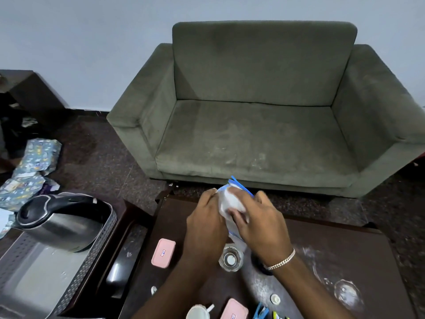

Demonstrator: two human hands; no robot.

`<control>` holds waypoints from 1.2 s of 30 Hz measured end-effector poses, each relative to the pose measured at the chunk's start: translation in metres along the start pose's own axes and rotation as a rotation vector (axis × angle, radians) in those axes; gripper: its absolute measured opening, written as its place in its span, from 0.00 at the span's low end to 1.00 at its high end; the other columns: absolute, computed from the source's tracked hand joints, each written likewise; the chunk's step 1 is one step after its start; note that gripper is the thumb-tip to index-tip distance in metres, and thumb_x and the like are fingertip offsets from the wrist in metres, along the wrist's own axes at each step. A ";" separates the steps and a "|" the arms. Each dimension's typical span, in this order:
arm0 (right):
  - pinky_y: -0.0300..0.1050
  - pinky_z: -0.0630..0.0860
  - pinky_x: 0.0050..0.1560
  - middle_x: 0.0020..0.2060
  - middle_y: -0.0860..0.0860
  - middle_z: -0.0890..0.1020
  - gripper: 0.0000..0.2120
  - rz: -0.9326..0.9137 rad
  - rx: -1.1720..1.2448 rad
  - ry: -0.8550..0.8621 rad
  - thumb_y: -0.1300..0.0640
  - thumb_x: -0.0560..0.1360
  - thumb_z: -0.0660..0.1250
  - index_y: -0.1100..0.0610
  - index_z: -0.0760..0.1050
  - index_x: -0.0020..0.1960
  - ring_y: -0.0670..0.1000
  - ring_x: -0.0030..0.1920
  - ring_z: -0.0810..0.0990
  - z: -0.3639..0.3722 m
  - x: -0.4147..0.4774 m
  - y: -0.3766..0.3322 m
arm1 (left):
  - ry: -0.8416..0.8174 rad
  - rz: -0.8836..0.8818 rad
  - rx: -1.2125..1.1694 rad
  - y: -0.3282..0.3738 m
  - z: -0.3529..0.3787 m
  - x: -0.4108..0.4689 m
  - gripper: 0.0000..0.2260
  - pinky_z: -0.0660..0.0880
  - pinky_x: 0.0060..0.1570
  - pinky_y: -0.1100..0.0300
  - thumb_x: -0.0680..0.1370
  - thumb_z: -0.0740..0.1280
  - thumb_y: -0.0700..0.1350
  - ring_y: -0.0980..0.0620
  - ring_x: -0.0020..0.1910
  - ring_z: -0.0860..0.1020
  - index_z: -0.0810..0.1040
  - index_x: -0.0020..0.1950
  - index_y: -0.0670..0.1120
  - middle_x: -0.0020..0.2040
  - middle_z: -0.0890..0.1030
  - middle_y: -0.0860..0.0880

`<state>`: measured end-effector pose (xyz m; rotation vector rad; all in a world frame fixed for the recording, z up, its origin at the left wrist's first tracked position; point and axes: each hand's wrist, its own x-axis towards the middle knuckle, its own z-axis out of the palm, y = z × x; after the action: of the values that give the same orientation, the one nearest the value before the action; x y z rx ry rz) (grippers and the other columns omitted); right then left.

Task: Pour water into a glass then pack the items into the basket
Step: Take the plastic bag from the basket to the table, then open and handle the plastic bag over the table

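Observation:
Both hands hold a clear plastic water sachet [230,199] with blue print above the dark table [322,261]. My left hand [204,224] grips its left side and my right hand [259,222] grips its right side. Just below them stands a clear glass [230,259]. A grey perforated basket [69,272] sits at the left with a steel kettle [62,224] lying in it. Two pink lidded boxes lie on the table, one [163,252] left of the glass and one [234,310] at the near edge.
A white cup [199,313], a small white cap [275,298] and blue-and-yellow packets [264,313] lie near the front edge. A second glass [347,293] stands at the right. A green sofa [264,111] is behind the table. Patterned bags [30,171] lie on the floor at left.

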<state>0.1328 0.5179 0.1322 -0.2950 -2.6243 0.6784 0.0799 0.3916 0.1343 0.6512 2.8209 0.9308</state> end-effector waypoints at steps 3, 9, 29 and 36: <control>0.46 0.70 0.52 0.41 0.39 0.67 0.41 0.265 0.164 -0.035 0.56 0.69 0.76 0.38 0.62 0.76 0.48 0.44 0.69 -0.005 0.005 0.002 | -0.008 -0.040 0.029 -0.007 -0.001 0.001 0.22 0.75 0.55 0.54 0.77 0.57 0.46 0.49 0.65 0.78 0.77 0.69 0.44 0.72 0.75 0.50; 0.43 0.73 0.42 0.36 0.47 0.82 0.07 0.386 0.178 -0.284 0.59 0.70 0.73 0.52 0.81 0.47 0.51 0.43 0.79 -0.042 0.020 0.023 | -0.038 -0.117 0.044 -0.024 -0.001 0.003 0.21 0.72 0.58 0.55 0.77 0.59 0.37 0.48 0.66 0.78 0.77 0.69 0.43 0.72 0.74 0.51; 0.25 0.69 0.38 0.35 0.47 0.84 0.09 0.660 0.156 -0.227 0.69 0.69 0.74 0.56 0.86 0.43 0.43 0.37 0.79 -0.035 -0.089 0.154 | -0.133 -0.118 0.059 -0.027 0.019 -0.006 0.18 0.72 0.55 0.46 0.75 0.64 0.33 0.40 0.62 0.79 0.80 0.64 0.43 0.70 0.75 0.50; 0.41 0.69 0.38 0.35 0.54 0.84 0.12 0.706 -0.062 -0.363 0.68 0.69 0.67 0.54 0.85 0.38 0.54 0.39 0.79 0.011 -0.100 0.163 | -0.145 -0.082 0.075 -0.020 0.027 -0.016 0.18 0.73 0.55 0.48 0.75 0.65 0.34 0.42 0.59 0.80 0.80 0.64 0.43 0.68 0.76 0.52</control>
<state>0.2333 0.6233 0.0079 -1.2590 -2.8684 0.9347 0.0931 0.3852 0.1000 0.5815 2.7419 0.7367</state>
